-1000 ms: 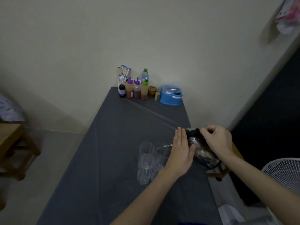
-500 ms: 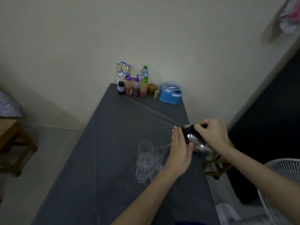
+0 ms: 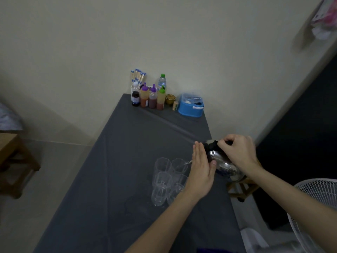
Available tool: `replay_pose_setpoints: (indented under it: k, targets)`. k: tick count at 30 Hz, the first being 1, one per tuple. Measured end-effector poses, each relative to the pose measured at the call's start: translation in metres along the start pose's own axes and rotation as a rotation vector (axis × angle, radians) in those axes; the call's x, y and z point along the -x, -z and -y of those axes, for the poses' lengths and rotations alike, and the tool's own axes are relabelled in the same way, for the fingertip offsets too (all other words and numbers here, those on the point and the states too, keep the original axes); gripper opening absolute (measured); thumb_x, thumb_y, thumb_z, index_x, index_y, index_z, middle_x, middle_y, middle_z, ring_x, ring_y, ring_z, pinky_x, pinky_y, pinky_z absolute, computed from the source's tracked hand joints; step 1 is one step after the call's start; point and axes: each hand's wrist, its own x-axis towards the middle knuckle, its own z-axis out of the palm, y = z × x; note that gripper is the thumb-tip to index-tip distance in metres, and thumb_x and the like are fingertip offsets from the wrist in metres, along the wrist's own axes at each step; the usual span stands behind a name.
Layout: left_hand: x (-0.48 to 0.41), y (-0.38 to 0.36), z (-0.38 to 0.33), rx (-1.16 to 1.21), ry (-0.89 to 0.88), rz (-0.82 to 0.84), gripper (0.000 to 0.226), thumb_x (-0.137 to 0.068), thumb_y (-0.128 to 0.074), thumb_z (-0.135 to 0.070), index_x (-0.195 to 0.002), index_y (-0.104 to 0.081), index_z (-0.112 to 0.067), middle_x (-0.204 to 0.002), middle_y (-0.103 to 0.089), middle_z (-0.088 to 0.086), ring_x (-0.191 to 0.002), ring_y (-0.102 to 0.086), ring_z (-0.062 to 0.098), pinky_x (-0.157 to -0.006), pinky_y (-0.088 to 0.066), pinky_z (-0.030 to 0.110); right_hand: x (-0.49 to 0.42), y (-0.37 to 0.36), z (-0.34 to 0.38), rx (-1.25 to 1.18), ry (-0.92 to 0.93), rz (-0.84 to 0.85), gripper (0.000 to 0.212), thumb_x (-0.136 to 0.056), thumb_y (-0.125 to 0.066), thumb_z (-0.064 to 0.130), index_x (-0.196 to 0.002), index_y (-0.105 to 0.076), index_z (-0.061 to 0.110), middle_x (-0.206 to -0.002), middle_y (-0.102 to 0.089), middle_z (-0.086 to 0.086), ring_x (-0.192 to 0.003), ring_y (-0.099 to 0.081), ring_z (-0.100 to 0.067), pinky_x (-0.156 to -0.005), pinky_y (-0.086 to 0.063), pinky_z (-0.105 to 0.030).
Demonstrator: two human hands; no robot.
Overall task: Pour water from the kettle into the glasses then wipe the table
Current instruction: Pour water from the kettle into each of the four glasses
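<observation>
The kettle [image 3: 221, 162] is tilted over the right edge of the tabletop [image 3: 113, 161], spout toward the glasses [image 3: 168, 179]. The right hand [image 3: 237, 154] grips its dark handle, fingers clenched. The left hand [image 3: 200, 172] lies flat and released against the kettle's near side, fingers straight. A thin stream reaches the rear right glass. Compared with a second ago, the kettle sits higher.

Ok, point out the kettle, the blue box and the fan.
kettle [image 3: 221, 162], head view, on its shiny steel body.
blue box [image 3: 189, 111], head view, on its front wall.
fan [image 3: 317, 196], head view, on its white grille.
</observation>
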Motion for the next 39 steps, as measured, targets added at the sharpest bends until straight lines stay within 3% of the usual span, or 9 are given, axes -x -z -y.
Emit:
replay_pose_setpoints:
  k: [3,10,15,25,33,39]
  targets:
    - [-0.001,0.001,0.000,-0.001,-0.005,-0.004,0.066,-0.104,-0.029,-0.030,-0.151,0.015,-0.013,-0.160,0.022,0.001,-0.146,0.020,0.010,-0.121,0.006,0.029,0.000,0.001,0.002,0.010,0.014,-0.037,0.026,-0.079,-0.066,0.025,-0.057,-0.068,0.012,-0.048,-0.056,-0.004,-0.053,-0.056,-0.026,-0.061,-0.035,-0.031]
    - [-0.003,0.003,-0.002,0.003,-0.027,0.008,0.066,-0.104,-0.029,-0.031,-0.151,0.014,-0.013,-0.160,0.021,0.000,-0.146,0.020,0.010,-0.122,0.005,0.030,-0.002,0.006,0.003,0.019,0.029,-0.067,0.021,-0.078,-0.067,0.023,-0.060,-0.071,0.011,-0.046,-0.054,-0.002,-0.052,-0.055,-0.027,-0.062,-0.033,-0.030]
    - [-0.002,0.001,-0.002,0.019,-0.039,-0.003,0.066,-0.104,-0.028,-0.032,-0.151,0.014,-0.014,-0.160,0.022,-0.002,-0.146,0.020,0.009,-0.121,0.005,0.028,-0.003,0.011,0.005,0.013,0.063,-0.045,0.022,-0.080,-0.065,0.023,-0.063,-0.073,0.011,-0.052,-0.064,-0.003,-0.055,-0.059,-0.024,-0.068,-0.046,-0.035]
    - [-0.001,0.002,-0.004,0.012,-0.044,-0.002,0.066,-0.104,-0.028,-0.032,-0.151,0.015,-0.014,-0.160,0.023,-0.001,-0.146,0.020,0.009,-0.122,0.005,0.028,-0.001,0.013,0.007,0.024,0.085,-0.034,0.022,-0.081,-0.064,0.024,-0.064,-0.074,0.013,-0.055,-0.066,-0.003,-0.055,-0.059,-0.022,-0.074,-0.049,-0.040]
    - [-0.002,0.004,-0.004,0.011,-0.056,0.031,0.066,-0.104,-0.029,-0.030,-0.151,0.014,-0.014,-0.160,0.022,-0.001,-0.147,0.020,0.009,-0.122,0.005,0.029,0.003,0.014,0.003,0.009,0.072,-0.078,0.026,-0.080,-0.065,0.021,-0.056,-0.069,0.012,-0.045,-0.057,0.000,-0.046,-0.054,-0.020,-0.060,-0.038,-0.030]
    - [-0.004,0.004,0.000,-0.026,-0.081,0.066,0.065,-0.104,-0.029,-0.031,-0.151,0.012,-0.012,-0.160,0.021,0.001,-0.146,0.020,0.010,-0.122,0.006,0.030,0.011,0.010,-0.005,0.002,-0.011,-0.080,0.030,-0.082,-0.063,0.023,-0.056,-0.067,0.009,-0.049,-0.060,-0.005,-0.049,-0.056,-0.023,-0.059,-0.045,-0.034]
